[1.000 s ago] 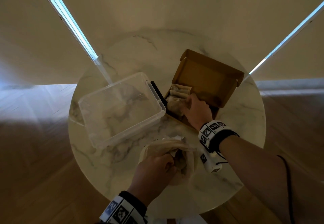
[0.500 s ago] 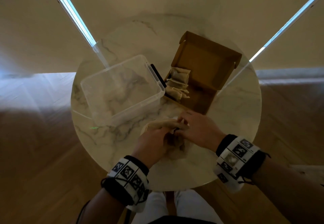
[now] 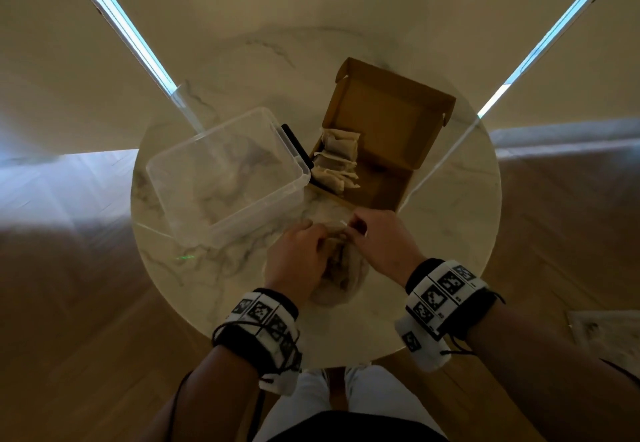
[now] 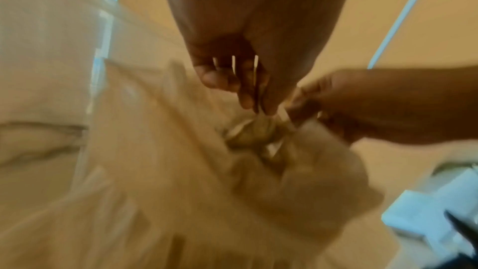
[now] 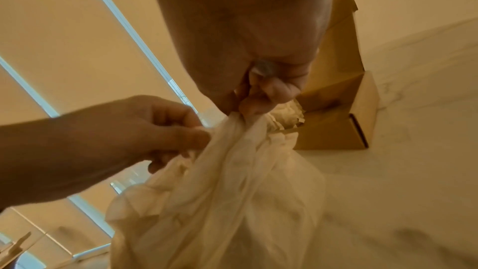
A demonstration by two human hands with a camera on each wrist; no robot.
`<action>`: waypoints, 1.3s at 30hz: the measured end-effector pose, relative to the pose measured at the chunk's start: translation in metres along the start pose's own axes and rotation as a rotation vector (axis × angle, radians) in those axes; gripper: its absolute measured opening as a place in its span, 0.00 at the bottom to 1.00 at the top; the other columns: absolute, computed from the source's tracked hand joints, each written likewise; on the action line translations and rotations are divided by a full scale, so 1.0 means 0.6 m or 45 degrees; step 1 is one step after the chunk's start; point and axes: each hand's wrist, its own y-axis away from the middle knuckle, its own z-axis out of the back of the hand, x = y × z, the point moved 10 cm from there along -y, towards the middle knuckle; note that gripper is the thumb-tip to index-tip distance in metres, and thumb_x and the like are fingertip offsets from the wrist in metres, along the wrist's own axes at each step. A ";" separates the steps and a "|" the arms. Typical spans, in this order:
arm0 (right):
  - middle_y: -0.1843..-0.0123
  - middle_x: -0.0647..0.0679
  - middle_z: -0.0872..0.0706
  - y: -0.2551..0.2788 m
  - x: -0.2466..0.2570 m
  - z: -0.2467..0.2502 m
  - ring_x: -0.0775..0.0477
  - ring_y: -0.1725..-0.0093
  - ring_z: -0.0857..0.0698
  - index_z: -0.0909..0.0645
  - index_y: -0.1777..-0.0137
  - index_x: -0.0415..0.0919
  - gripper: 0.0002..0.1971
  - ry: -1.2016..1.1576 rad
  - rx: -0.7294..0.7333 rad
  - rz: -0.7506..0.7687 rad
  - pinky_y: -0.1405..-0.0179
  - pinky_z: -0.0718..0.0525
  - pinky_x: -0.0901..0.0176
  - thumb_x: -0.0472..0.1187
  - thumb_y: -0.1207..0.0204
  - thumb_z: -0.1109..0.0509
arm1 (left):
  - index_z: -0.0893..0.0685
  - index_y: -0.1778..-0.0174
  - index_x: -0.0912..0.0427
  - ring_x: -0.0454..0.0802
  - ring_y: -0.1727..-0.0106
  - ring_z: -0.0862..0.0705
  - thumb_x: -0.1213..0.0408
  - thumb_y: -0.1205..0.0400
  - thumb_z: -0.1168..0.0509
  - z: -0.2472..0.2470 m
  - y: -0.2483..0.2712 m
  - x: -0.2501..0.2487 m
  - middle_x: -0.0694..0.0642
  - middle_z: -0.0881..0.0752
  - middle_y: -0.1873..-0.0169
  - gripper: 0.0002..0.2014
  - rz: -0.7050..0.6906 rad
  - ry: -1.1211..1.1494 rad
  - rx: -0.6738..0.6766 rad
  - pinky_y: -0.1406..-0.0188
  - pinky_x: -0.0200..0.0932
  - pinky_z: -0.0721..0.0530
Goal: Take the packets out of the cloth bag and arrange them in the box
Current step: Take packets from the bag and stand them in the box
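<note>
A thin cream cloth bag [image 3: 341, 279] lies on the round marble table [image 3: 450, 234] near its front edge. My left hand [image 3: 320, 238] pinches the bag's rim on the left side. On the right, my right hand [image 3: 350, 231] pinches the bunched top of the bag [image 5: 232, 191]. In the blurred left wrist view, tan packets [image 4: 256, 132] show inside the bag's mouth. Behind the hands stands the open brown cardboard box [image 3: 388, 178], lid up, with several packets [image 3: 337, 161] stacked along its left side.
An empty clear plastic tub [image 3: 225, 171] sits left of the box, with a black bar [image 3: 298, 145] between the two. The table edge runs just below my wrists, and wooden floor [image 3: 69, 268] surrounds the table. My legs show below the table's front.
My right hand left the cardboard box and came back to the bag, where it now pinches the top. The left hand kept its hold on the bag.
</note>
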 end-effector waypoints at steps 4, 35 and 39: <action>0.55 0.53 0.15 0.018 0.012 0.031 0.56 0.57 0.18 0.18 0.49 0.46 0.15 -0.340 -0.045 0.019 0.60 0.24 0.62 0.56 0.18 0.38 | 0.18 0.60 0.51 0.45 0.53 0.23 0.64 0.20 0.33 0.065 0.013 -0.010 0.47 0.21 0.55 0.04 -0.088 0.351 -0.040 0.54 0.38 0.24; 0.38 0.42 0.12 0.079 0.060 0.026 0.43 0.39 0.13 0.20 0.33 0.42 0.17 -1.531 0.130 -0.164 0.36 0.16 0.46 0.48 0.17 0.35 | 0.17 0.59 0.56 0.38 0.63 0.28 0.61 0.16 0.40 0.202 0.007 -0.164 0.45 0.22 0.63 0.08 -0.569 0.233 -0.273 0.61 0.24 0.28; 0.40 0.50 0.11 0.071 0.066 0.053 0.50 0.39 0.14 0.17 0.37 0.48 0.15 -1.124 0.120 0.022 0.33 0.17 0.46 0.40 0.23 0.26 | 0.15 0.57 0.57 0.40 0.57 0.30 0.54 0.18 0.47 0.176 0.000 -0.191 0.51 0.18 0.59 0.17 -0.835 -0.251 -0.092 0.59 0.35 0.29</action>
